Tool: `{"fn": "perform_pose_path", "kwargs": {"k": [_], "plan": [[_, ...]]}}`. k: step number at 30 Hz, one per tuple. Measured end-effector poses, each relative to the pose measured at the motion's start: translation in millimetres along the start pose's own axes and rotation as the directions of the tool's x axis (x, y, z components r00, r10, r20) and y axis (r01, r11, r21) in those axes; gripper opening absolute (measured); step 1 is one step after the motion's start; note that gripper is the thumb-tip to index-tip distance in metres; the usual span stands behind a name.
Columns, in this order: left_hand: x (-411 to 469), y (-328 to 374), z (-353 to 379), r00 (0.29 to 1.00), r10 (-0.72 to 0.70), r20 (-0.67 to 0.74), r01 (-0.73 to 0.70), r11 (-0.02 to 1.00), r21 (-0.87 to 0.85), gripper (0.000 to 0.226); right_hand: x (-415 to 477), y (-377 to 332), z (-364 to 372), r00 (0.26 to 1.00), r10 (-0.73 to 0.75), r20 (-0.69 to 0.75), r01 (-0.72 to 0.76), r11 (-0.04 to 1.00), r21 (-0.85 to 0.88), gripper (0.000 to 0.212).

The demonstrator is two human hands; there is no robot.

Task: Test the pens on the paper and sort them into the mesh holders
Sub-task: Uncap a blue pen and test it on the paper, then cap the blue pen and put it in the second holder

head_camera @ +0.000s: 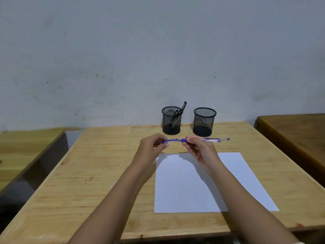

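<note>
Arms (109, 199) are reaching over the paper (193, 187) on the tabletop (88, 155). Left hand (154, 145) is pinching a blue cap (169, 141); right hand (198, 148) is gripping the blue pen (213, 141). Mesh holders (171, 120) are standing just beyond them.

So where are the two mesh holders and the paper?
Left mesh holder (167, 124): head view, front mesh wall.
Right mesh holder (204, 122): head view, front mesh wall.
Paper (184, 191): head view, bare middle of the sheet.
</note>
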State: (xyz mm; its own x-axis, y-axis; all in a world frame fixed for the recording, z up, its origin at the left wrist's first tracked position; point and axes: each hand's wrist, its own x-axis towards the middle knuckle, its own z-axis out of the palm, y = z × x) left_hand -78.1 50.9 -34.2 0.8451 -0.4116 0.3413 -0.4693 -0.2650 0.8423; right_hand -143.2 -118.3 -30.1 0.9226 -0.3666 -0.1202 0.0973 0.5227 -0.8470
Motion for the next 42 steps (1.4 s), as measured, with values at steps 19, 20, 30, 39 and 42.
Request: {"fn": "perform_pose_path", "kwargs": {"k": [19, 20, 30, 39, 42], "plan": [[-4, 31, 22, 0.999, -0.007, -0.051, -0.010, 0.949, -0.316, 0.020, -16, -33, -3, 0.975, -0.082, 0.206, 0.105, 0.989, -0.103, 0.012], [-5, 31, 24, 0.999, -0.012, -0.053, -0.006, 0.947, -0.320, 0.020, -16, -33, -4, 0.975, -0.082, 0.208, 0.106, 0.989, -0.107, 0.012], [12, 30, 17, 1.000, 0.006, -0.002, -0.007, 0.950, -0.312, 0.020, -9, -38, -15, 0.970, -0.100, 0.220, 0.126, 0.986, -0.111, 0.010], [33, 36, 9, 1.000, 0.010, 0.013, -0.005, 0.949, -0.316, 0.021, -3, -48, -48, 0.960, -0.150, 0.237, 0.277, 0.637, -0.719, 0.018], [52, 57, 23, 0.997, 0.081, 0.003, -0.075, 0.940, -0.333, 0.026, 3, -55, -46, 0.949, -0.141, 0.283, 0.315, 0.498, -0.808, 0.016]]}}
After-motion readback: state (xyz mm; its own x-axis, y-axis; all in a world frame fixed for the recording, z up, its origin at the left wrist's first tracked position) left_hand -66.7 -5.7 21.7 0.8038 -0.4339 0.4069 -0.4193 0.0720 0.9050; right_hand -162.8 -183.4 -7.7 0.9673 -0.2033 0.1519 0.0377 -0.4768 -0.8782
